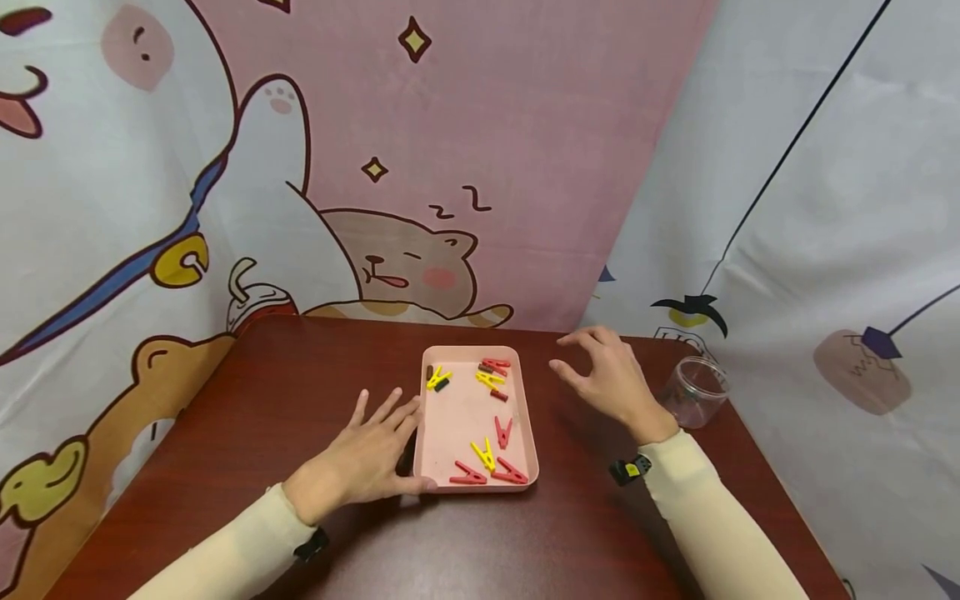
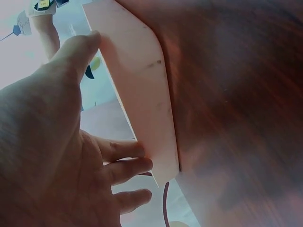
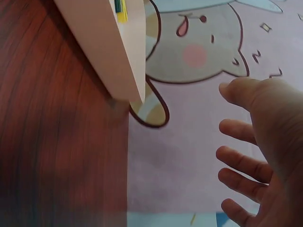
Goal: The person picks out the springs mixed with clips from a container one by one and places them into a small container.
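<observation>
A shallow pink tray point(image 1: 457, 425) lies on the table with red and yellow clothespins in it. At its near end are a yellow clothespin point(image 1: 484, 455) and red clothespins point(image 1: 510, 472); another red one point(image 1: 503, 432) lies farther up. The far end holds yellow clothespins point(image 1: 437, 379) among small dark pieces point(image 1: 442, 385) whose kind I cannot tell. My left hand point(image 1: 367, 454) touches the tray's left side, fingers spread and thumb at the near left corner. Over the table right of the tray, my right hand point(image 1: 609, 379) hovers with loosely bent fingers, holding nothing.
A clear plastic jar point(image 1: 697, 392) stands at the table's right edge, beyond my right wrist. The dark reddish-brown table point(image 1: 337, 350) meets a cartoon-printed cloth point(image 1: 540, 167) at the back. Similar cloth hangs along both sides.
</observation>
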The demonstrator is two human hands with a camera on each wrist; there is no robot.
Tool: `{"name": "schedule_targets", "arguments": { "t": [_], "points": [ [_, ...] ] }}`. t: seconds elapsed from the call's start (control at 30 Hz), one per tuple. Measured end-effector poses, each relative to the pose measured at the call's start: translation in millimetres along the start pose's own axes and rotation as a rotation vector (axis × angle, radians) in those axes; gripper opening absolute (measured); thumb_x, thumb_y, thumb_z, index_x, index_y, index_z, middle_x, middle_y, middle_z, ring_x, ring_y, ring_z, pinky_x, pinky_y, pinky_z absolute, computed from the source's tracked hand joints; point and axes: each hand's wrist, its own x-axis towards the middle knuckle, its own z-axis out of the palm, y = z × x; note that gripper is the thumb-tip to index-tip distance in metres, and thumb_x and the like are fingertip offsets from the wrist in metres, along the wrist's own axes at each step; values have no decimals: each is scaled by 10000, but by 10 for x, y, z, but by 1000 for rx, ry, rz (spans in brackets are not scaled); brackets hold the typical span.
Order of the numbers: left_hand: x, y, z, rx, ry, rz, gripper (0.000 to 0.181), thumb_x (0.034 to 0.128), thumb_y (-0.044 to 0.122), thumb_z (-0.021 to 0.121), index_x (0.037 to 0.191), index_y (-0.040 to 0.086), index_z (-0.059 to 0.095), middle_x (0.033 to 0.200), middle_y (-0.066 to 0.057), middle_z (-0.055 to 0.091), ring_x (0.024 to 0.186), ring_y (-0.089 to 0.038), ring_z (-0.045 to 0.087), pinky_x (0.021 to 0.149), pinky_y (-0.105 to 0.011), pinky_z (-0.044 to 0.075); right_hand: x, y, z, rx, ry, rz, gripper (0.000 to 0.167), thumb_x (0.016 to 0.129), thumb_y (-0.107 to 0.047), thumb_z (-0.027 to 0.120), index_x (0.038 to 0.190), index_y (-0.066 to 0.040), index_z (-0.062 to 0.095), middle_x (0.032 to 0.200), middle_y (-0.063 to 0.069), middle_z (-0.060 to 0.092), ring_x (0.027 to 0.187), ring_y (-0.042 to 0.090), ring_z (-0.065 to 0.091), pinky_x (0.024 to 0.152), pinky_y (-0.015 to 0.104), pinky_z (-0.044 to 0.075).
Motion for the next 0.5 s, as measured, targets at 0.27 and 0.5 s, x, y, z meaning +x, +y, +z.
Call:
{"name": "schedule_targets", "arguments": {
  "t": [0.27, 0.5],
  "points": [
    [-12, -4, -3, -12, 18, 15, 1180, 978, 812, 763, 1793, 32, 420, 1889, -170, 414, 1803, -477, 285, 1395, -872, 121, 213, -272, 221, -1, -67, -44, 414, 1013, -398, 915, 1337, -151, 842, 1376, 138, 755, 1335, 404, 709, 1144, 698, 538],
    [-10, 0, -1, 1, 13, 20, 1183, 981, 815, 755, 1796, 29, 412, 1888, -171, 416, 1803, -474, 286, 1396, -871, 119, 374, -478, 417, -1, -143, -52, 400, 1028, -404, 896, 1336, -152, 854, 1392, 130, 766, 1351, 400, 689, 1189, 684, 536]
  ]
}}
